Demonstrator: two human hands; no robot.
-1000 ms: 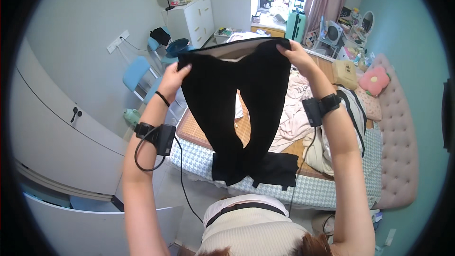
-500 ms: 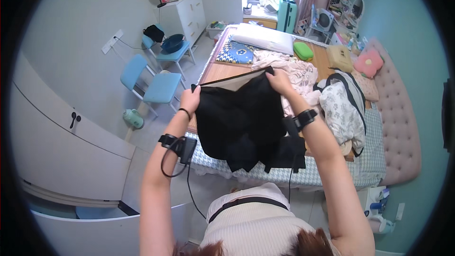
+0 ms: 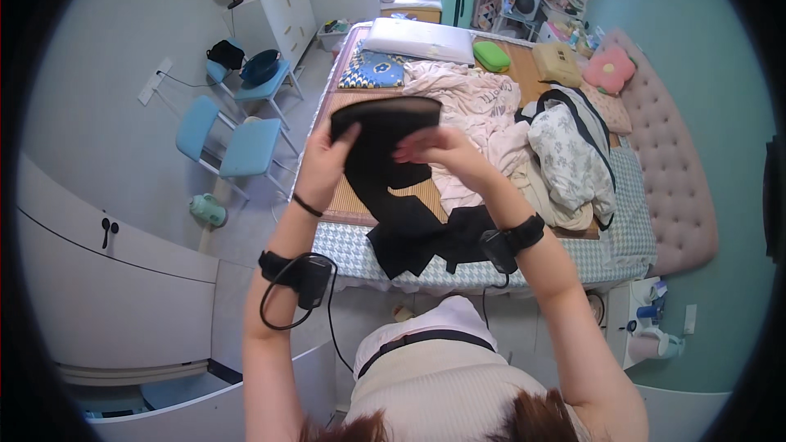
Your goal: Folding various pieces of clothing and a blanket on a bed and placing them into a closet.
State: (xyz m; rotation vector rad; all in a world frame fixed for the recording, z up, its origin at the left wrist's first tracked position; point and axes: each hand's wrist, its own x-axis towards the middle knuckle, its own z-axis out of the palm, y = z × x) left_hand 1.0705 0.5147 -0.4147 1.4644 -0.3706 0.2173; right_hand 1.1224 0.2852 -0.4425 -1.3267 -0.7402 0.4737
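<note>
- The bed [image 3: 622,233] lies straight ahead of and below both hands, running away from the person; its near edge, in a checked cover, sits under the wrists.
- A heap of clothes [image 3: 524,135] rests on the bed to the right of the hands, pale pink and floral pieces tumbled together, just beyond the right hand.
- Two blue chairs [image 3: 246,143] stand on the floor well off to the left of the left hand.
- The black trousers [image 3: 393,176] hang between the hands and the bed. The waistband is held up flat, running left to right from one hand to the other, and the legs drop from it toward the person, their ends bunched on the near edge of the bed.
- So the long axis runs downward and toward the body, with the held end uppermost and farthest away.
- The left hand [image 3: 327,162] is closed on the waistband's left end, fingers curled over the cloth.
- The right hand [image 3: 438,147] pinches the fabric just below the band's right part, thumb and fingers clenched on it; both hands are about equally near.
</note>
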